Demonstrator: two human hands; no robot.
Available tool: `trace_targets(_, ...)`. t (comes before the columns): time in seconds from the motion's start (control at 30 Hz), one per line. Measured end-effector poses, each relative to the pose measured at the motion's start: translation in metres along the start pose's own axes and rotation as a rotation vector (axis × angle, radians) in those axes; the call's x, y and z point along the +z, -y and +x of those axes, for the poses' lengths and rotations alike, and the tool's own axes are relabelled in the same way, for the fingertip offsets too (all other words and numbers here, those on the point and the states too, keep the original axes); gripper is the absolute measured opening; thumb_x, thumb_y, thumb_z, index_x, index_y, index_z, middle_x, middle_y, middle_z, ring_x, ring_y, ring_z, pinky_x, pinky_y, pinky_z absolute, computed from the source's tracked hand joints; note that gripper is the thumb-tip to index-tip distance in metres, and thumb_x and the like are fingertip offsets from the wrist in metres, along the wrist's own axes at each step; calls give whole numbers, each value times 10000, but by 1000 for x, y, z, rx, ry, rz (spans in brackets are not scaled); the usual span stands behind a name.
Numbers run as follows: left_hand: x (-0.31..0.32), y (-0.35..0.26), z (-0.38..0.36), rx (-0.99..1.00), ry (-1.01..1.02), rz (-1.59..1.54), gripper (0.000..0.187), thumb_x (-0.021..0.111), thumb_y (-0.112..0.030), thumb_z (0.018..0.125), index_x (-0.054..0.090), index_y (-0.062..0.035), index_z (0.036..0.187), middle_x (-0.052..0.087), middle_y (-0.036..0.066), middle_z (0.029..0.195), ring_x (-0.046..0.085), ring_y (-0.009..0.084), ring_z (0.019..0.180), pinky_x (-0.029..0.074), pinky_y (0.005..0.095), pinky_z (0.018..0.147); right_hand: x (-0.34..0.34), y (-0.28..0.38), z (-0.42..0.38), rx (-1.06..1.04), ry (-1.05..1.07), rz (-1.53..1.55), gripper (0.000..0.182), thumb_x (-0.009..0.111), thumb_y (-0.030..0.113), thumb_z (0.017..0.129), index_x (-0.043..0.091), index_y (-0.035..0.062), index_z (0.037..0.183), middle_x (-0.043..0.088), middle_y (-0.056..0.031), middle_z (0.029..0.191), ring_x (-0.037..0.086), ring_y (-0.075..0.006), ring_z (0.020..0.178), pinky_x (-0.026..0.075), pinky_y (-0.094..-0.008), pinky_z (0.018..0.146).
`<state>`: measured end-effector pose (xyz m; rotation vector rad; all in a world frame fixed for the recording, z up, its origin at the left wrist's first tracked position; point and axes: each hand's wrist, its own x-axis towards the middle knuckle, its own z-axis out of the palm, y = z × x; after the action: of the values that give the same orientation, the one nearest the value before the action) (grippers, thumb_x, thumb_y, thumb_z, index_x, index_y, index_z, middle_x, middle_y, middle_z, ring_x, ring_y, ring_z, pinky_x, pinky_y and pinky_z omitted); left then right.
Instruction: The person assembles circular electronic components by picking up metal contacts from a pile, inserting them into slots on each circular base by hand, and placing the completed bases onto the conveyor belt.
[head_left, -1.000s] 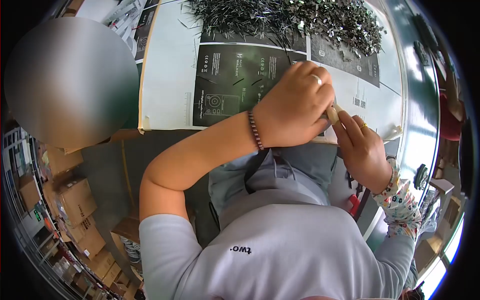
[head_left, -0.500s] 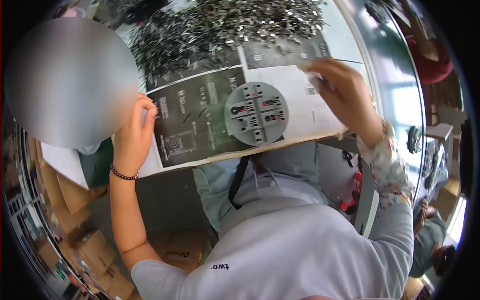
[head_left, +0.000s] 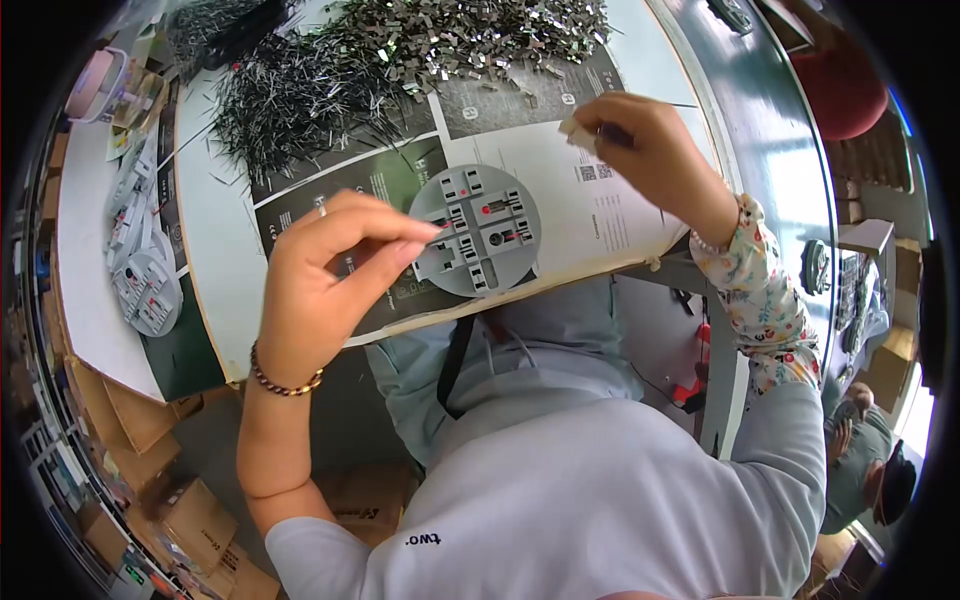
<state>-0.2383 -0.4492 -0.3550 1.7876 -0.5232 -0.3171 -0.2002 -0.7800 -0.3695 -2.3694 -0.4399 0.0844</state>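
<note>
A round grey plastic disc (head_left: 513, 262) lies on printed sheets near the table's front edge. Raised slots, small dark and metal pieces and red parts cover its top. Over the disc's left edge, my left hand (head_left: 335, 265) is closed in a pinch, its fingertips close to a slot; whatever they hold is too small to make out. My right hand (head_left: 655, 150) is raised to the right beyond the disc, fingers curled round a small dark object (head_left: 616, 135). Something whitish covers its fingertips. Behind the disc spread a heap of thin dark pins (head_left: 300, 115) and small shiny metal pieces (head_left: 470, 40).
Under the work lie printed cardboard sheets (head_left: 560, 190). More grey discs (head_left: 148, 290) are on a white surface at the left. Cardboard boxes (head_left: 200, 520) stand on the floor at lower left. Another person (head_left: 860, 470) sits at the far right.
My left hand has moved right, from the sheet's left side to the disc, fingers now pinched. My right hand stays raised on the right. The view has shifted, and the blurred patch at left is gone.
</note>
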Motion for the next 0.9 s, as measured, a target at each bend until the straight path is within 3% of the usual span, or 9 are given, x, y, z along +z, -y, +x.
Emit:
trace_targets(0.1,26,-5,19,87,-125,160,135,746,12,847,722,-30,973,703,26,892,582,102,727,457,251,621,8,5,-11,-110,35,-75,196,656,12,823,661,23,1019,642,-146,899,649,-340,846,549,-425,763)
trace_targets(0.23,52,-15,25,72,-200,134,90,750,17,839,710,-29,905,713,30,847,606,121,729,467,266,613,13,-3,-22,-253,-12,-255,246,648,-52,804,626,0,1044,623,-146,934,622,-368,853,524,-424,770)
trace_targets(0.37,56,-8,25,114,-200,236,92,759,8,831,699,-34,887,720,40,827,625,148,738,472,272,617,17,-8,-25,-391,-38,-327,285,655,-68,776,627,20,1046,617,-129,949,617,-366,879,521,-431,785)
trace_targets(0.5,58,-5,21,202,-214,337,108,772,3,819,706,-41,893,711,44,818,638,176,761,483,283,637,13,-12,-28,-385,-46,-261,302,672,-65,760,628,21,1047,611,-129,967,623,-351,890,526,-427,785)
trace_targets(0.67,66,4,14,130,-221,228,144,795,1,784,709,-51,888,690,36,816,614,207,793,480,304,667,0,9,-48,-275,92,-196,315,682,-58,751,625,8,1054,608,-136,990,626,-331,900,535,-419,790)
trace_targets(0.77,62,9,16,292,-223,550,172,811,-4,749,711,-70,872,666,27,835,577,237,834,470,343,711,11,4,-59,-369,84,-299,322,691,-57,736,626,-4,1047,608,-135,987,629,-310,895,542,-404,788)
trace_targets(0.9,63,10,16,324,-224,580,175,814,-18,735,709,-91,854,652,19,864,550,255,856,452,370,754,10,4,-63,-379,84,-314,327,696,-65,724,628,-10,1039,614,-130,1000,627,-311,899,544,-396,789)
